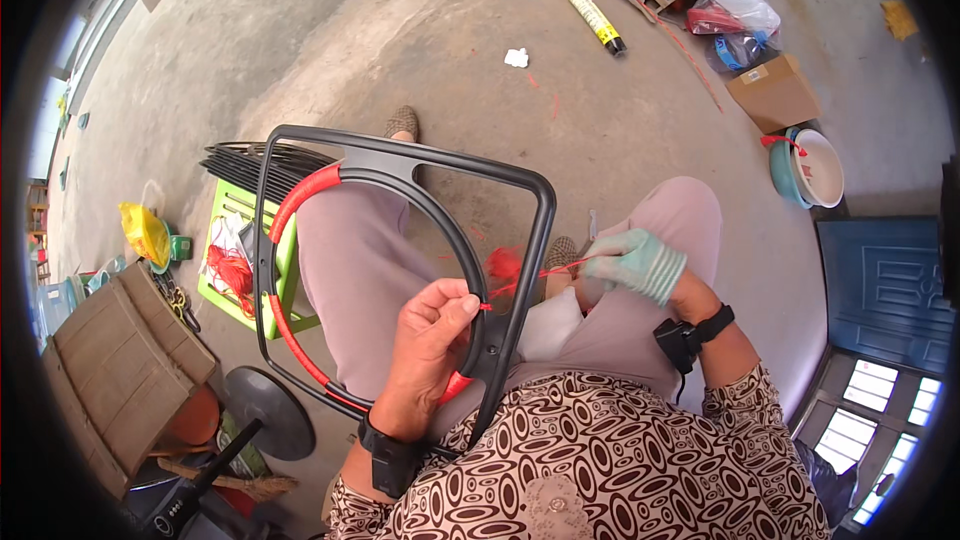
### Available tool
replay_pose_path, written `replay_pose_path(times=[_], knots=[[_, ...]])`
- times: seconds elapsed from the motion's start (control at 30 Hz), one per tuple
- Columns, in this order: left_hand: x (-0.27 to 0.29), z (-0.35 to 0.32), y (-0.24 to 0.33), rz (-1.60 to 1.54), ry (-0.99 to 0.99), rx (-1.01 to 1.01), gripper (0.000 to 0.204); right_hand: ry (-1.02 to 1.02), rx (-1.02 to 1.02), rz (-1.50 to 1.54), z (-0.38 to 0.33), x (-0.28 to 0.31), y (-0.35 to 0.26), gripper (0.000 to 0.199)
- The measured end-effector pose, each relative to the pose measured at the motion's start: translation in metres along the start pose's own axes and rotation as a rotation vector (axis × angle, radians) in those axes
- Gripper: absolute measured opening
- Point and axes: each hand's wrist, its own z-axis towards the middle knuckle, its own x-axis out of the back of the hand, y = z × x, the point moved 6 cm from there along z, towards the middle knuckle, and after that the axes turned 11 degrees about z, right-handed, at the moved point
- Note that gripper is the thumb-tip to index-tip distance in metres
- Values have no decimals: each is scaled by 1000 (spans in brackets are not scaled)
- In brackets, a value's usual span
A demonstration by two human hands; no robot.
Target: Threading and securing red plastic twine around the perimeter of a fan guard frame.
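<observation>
A black frame (548,225) with rounded corners leans across my lap, with a round ring inside it. Red cord (305,192) is wound tightly round parts of that ring; other stretches are bare black. My bare left hand (428,345) pinches the ring's right side, thumb and fingers closed where red string crosses it. From there the red string (562,268) runs to my right hand (635,265), which wears a pale green glove and is closed on it above my right thigh. A blurred red tuft (503,262) shows between the hands.
At left, a green stool (250,210) bears stacked black frames (245,162) and a bundle of red string (230,270). A brown woven chair (120,355) stands nearby. Far right are a spray can (596,22), a cardboard box (775,92) and basins (820,170).
</observation>
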Motion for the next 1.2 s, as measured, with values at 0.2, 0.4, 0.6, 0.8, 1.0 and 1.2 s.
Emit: replay_pose_path(times=[0.2,0.4,0.6,0.8,1.0,1.2], knots=[[9,0,-2,55,11,-66,7,277,12,-181,-19,41,-3,20],[9,-6,10,167,10,-131,10,397,281,-444,-24,78,9,19],[36,-30,53,-207,113,-288,11,361,336,-621,-25,79,-12,15],[42,-38,90,-514,-254,-450,20,247,291,-542,-33,76,-8,19],[48,-47,105,-483,-239,-511,22,77,157,-14,-49,79,9,21],[46,-36,109,-500,-291,-473,15,-21,99,585,-88,90,27,21]])
